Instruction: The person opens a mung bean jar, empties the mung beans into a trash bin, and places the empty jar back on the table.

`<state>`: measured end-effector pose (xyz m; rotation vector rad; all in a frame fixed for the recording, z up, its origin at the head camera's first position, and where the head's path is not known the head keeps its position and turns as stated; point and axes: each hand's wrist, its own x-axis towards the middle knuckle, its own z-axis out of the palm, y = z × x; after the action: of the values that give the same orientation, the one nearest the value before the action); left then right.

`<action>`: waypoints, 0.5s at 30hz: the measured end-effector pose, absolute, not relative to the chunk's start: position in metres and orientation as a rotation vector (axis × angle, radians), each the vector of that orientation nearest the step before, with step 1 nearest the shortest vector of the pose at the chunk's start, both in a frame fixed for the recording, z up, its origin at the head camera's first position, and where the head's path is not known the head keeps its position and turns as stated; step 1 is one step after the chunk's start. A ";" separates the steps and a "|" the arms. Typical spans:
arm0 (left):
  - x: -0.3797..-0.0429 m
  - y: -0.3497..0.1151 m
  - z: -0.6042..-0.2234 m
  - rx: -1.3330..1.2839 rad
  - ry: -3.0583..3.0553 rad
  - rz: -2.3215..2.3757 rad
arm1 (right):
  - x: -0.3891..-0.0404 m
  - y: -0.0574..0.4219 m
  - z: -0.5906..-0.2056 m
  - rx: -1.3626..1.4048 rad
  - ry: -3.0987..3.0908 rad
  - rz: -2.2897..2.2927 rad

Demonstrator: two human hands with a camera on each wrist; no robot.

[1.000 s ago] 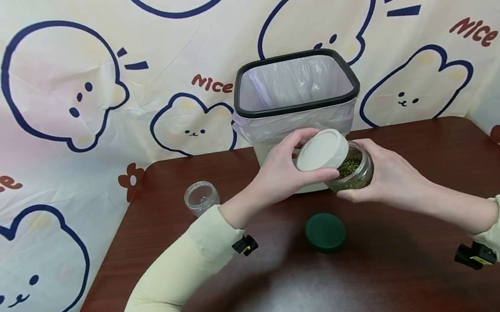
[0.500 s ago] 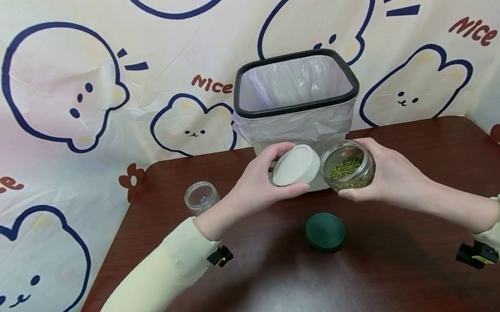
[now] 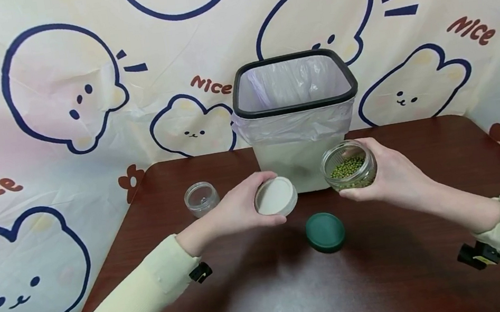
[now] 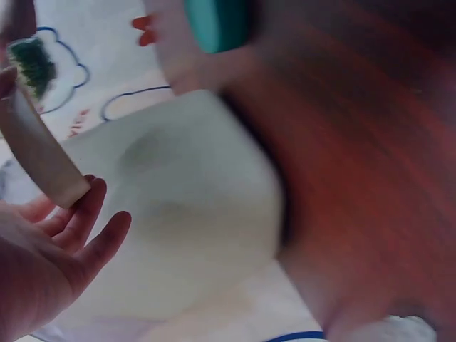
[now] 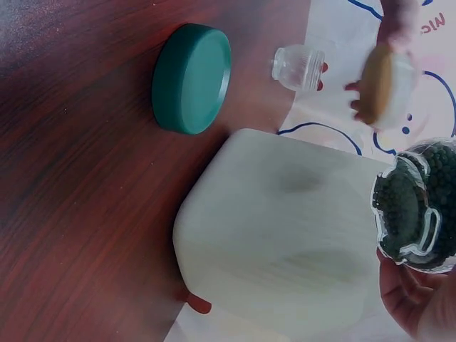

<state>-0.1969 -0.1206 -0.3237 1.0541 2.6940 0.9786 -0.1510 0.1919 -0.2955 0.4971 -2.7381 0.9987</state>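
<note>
My left hand (image 3: 234, 211) grips a round white lid (image 3: 276, 196) by its rim, between thumb and fingers. In the left wrist view this lid (image 4: 39, 153) stands on edge. To its right, my right hand (image 3: 388, 171) holds a clear jar (image 3: 349, 166) of small green beans, tilted with its mouth toward the camera. The jar and the lid are apart. A dark green lid (image 3: 325, 232) lies on the table below and between the hands. Behind my left wrist stands a small clear jar (image 3: 201, 197), its near side partly hidden by the forearm.
A pale bin (image 3: 288, 156) with a black rim and a thin plastic liner stands at the back of the brown table (image 3: 274, 291), just behind both hands. A printed cloth (image 3: 102, 198) hangs behind and at the sides.
My left hand has moved left and toward me with the white lid, away from the jar's mouth, so the beans show fully. The right hand and its jar have hardly moved.
</note>
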 end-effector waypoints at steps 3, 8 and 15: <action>-0.198 -0.127 -0.338 1.027 2.725 0.836 | -0.151 0.192 -0.295 0.498 -2.745 1.003; -0.199 -0.137 -0.359 1.009 2.792 0.596 | -0.151 0.192 -0.296 0.499 -2.750 1.003; -0.202 -0.143 -0.374 1.066 2.836 0.314 | -0.152 0.191 -0.298 0.503 -2.735 0.997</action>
<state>-0.2016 -0.1432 -0.3740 1.0665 2.8362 0.3136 -0.1521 0.1911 -0.2983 0.5032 -2.7348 0.9968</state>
